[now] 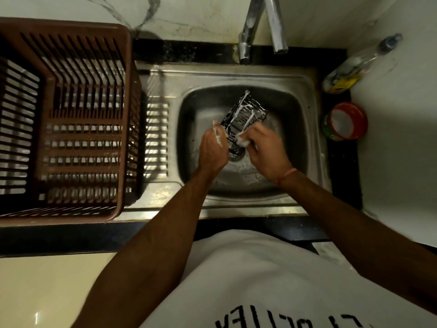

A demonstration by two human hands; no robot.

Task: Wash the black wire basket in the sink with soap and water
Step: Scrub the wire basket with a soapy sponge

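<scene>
1. The basket (243, 117) is held tilted over the middle of the sink (305, 95), above the drain and clear of the basin floor as far as I can tell. Its far end points toward the tap (246, 48), and its near end is between the two hands.

2. It looks light: thin black wire with open gaps, easily carried by one hand. The wire should be stiff enough to scrub against without bending much, though single thin rods may flex under hard pressure.

3. White foam streaks the wires, so I judge it slippery. A firm hold belongs on the thicker rim or a corner, with fingers hooked through the gaps rather than pressed flat on the soapy rods.

4. The left hand (212, 147) is curled closed around the basket's near left edge, with foam on its knuckles. It appears to do the steadying.

5. The right hand (264, 150) is also curled, its fingers bunched at the basket's near right side around a small foamy white lump, probably a scrubber or sponge (242, 142); blur hides what it is exactly.

6. No water is visibly running from the tap, so I judge this to be the soaping stage, with rinsing not yet done.
</scene>
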